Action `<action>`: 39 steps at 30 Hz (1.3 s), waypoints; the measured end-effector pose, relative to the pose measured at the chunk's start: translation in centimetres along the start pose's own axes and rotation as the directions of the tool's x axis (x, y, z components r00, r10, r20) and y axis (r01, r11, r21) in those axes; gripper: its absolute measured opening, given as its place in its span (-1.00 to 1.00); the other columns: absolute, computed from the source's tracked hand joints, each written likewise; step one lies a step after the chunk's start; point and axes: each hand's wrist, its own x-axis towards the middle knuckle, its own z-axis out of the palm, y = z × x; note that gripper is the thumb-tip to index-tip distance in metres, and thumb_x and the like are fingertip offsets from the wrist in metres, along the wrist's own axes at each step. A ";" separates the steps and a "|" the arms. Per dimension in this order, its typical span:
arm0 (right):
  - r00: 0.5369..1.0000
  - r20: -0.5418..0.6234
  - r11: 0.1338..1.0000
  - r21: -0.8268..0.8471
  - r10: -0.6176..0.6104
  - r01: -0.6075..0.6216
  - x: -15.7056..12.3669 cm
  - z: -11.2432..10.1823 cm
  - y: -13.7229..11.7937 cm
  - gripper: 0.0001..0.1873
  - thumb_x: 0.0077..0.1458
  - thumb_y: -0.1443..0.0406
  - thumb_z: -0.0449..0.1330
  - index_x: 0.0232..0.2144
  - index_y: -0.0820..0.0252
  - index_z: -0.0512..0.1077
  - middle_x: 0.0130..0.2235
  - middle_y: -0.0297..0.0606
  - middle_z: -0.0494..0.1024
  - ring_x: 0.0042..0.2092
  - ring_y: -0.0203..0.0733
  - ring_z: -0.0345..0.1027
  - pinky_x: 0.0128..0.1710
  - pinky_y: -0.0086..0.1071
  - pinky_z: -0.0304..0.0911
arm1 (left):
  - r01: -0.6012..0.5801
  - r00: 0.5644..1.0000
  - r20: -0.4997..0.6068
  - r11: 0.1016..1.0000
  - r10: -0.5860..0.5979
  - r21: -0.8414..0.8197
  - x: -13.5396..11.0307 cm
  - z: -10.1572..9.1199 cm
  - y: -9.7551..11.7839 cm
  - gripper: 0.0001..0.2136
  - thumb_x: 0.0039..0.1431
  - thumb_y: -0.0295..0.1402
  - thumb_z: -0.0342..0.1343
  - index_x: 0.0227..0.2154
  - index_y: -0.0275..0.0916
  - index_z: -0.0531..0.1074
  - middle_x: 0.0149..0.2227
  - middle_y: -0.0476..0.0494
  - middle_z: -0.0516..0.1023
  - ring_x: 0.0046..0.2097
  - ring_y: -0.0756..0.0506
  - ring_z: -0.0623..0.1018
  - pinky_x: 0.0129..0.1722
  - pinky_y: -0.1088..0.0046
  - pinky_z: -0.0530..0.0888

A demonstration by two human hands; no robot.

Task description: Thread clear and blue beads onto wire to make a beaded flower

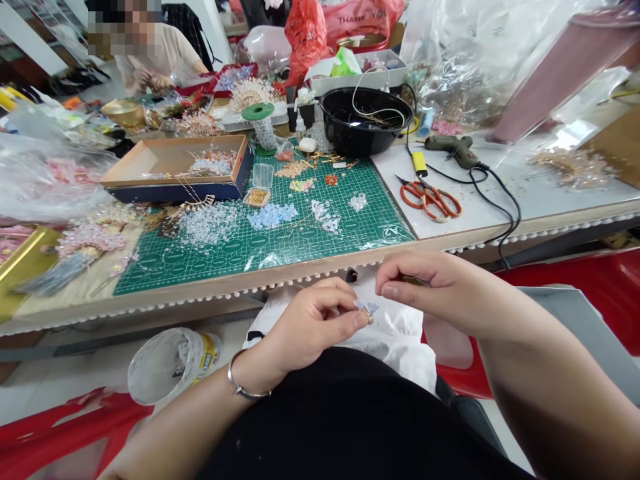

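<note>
Over my lap, my left hand (313, 323) pinches a small pale-blue flower ornament (370, 308) between thumb and forefinger. To its right and slightly higher, my right hand (435, 287) is closed in a pinch, apart from the flower; whatever its fingertips hold is too small to see. On the green cutting mat (280, 250) in front of me lie light-blue petals (273, 216), a heap of clear beads (207, 225), white flower pieces (325, 217) and a little open box of gold beads (257, 196).
Orange-handled scissors (430, 200), a yellow lighter (419, 163) and a glue gun (453, 148) with a looping cord lie at right. A black basin (350, 137) and a cardboard box (170, 177) stand behind. A bucket (165, 367) is below the table; another person (160, 57) sits across.
</note>
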 end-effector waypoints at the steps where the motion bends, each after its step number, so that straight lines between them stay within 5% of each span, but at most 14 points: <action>1: 1.000 0.002 1.000 -0.002 -0.002 0.002 0.0 0.0 0.0 -0.85 0.15 0.29 0.11 -0.45 0.09 0.43 -0.44 -0.36 0.45 -0.36 -0.25 0.27 -0.35 -0.38 0.18 | 0.001 1.000 0.002 1.000 -0.001 -0.007 0.0 0.0 -0.1 -0.84 0.08 -0.27 0.20 -0.45 -0.27 0.50 -0.34 -0.07 0.33 -0.37 0.02 0.35 -0.42 0.47 0.26; 8: 0.998 0.013 0.997 0.045 -0.060 0.059 0.3 0.8 -0.5 -0.81 0.16 0.30 0.11 -0.48 0.09 0.44 -0.44 -0.34 0.47 -0.36 -0.22 0.31 -0.35 -0.34 0.19 | 0.059 0.998 0.008 0.976 -0.058 -0.209 0.2 0.3 -0.4 -0.89 0.02 -0.34 0.26 -0.49 -0.28 0.52 -0.36 -0.07 0.37 -0.34 0.01 0.37 -0.36 0.48 0.30; 12: 0.959 -0.268 0.995 0.021 -0.087 0.096 -0.3 1.5 -0.3 -0.89 0.12 0.28 0.18 -0.27 0.01 0.48 -0.22 -0.26 0.51 -0.13 -0.07 0.33 -0.08 -0.21 0.17 | 0.168 0.983 0.012 0.875 -0.182 -0.455 0.5 0.0 -0.6 -0.87 0.03 -0.37 0.24 -0.54 -0.32 0.49 -0.41 -0.08 0.41 -0.48 0.12 0.26 -0.57 0.60 0.12; 15: 0.871 -0.468 0.973 0.227 0.151 -0.047 -1.0 2.9 0.0 -0.87 0.12 0.25 0.18 -0.24 -0.01 0.47 -0.26 -0.26 0.51 -0.22 -0.09 0.33 -0.22 -0.25 0.20 | 0.210 0.961 -0.007 0.746 -0.276 -0.632 0.8 -0.3 -1.0 -0.88 0.01 -0.38 0.26 -0.52 -0.34 0.49 -0.42 -0.09 0.43 -0.48 0.13 0.25 -0.65 0.63 -0.01; 20: 0.909 -0.194 0.767 0.616 0.369 -0.179 -0.4 6.4 0.2 -0.90 0.08 0.22 0.22 -0.38 0.08 0.52 -0.42 -0.32 0.49 -0.44 -0.27 0.22 -0.48 -0.40 0.08 | 0.200 0.947 -0.007 0.608 -0.321 -0.768 1.2 -0.1 -1.7 -0.90 0.00 -0.41 0.26 -0.43 -0.34 0.51 -0.36 -0.08 0.42 -0.43 0.14 0.30 -0.65 0.71 0.07; 25: 0.911 -0.035 0.371 0.919 0.412 -0.132 0.8 8.3 -0.2 -0.86 0.02 0.24 0.28 -0.42 0.23 0.50 -0.46 -0.34 0.46 -0.59 -0.47 -0.09 -0.63 -0.46 -0.23 | 0.179 0.958 -0.002 0.602 -0.287 -0.778 1.2 0.0 -2.0 -0.90 0.07 -0.40 0.22 -0.44 -0.35 0.49 -0.48 -0.01 0.29 -0.47 0.15 0.23 -0.63 0.72 0.08; 29: 0.920 -0.001 0.289 0.950 0.392 -0.122 0.9 8.8 -0.1 -0.82 0.00 0.22 0.29 -0.45 0.25 0.46 -0.47 -0.33 0.42 -0.60 -0.48 -0.18 -0.63 -0.46 -0.31 | 0.156 0.964 -0.035 0.662 -0.265 -0.733 1.0 -0.2 -2.0 -0.89 0.07 -0.39 0.21 -0.44 -0.35 0.49 -0.50 0.00 0.24 -0.48 0.13 0.20 -0.63 0.70 0.06; 34: 0.925 0.041 0.195 0.973 0.377 -0.123 0.9 9.3 0.3 -0.78 0.00 0.22 0.28 -0.52 0.21 0.35 -0.64 -0.55 0.03 -0.60 -0.44 -0.29 -0.64 -0.48 -0.32 | 0.148 0.960 -0.081 0.734 -0.267 -0.663 1.0 0.0 -1.8 -0.86 0.04 -0.34 0.21 -0.46 -0.34 0.50 -0.51 0.00 0.25 -0.48 0.12 0.19 -0.63 0.66 0.03; 39: 0.928 0.062 0.190 0.972 0.368 -0.140 0.8 9.5 0.6 -0.76 -0.02 0.29 0.25 -0.57 0.18 0.25 -0.64 -0.57 -0.04 -0.60 -0.44 -0.31 -0.64 -0.49 -0.32 | 0.126 0.971 -0.089 0.788 -0.224 -0.603 1.0 0.2 -1.8 -0.86 0.06 -0.35 0.18 -0.48 -0.35 0.49 -0.50 -0.01 0.29 -0.48 0.12 0.18 -0.61 0.61 -0.01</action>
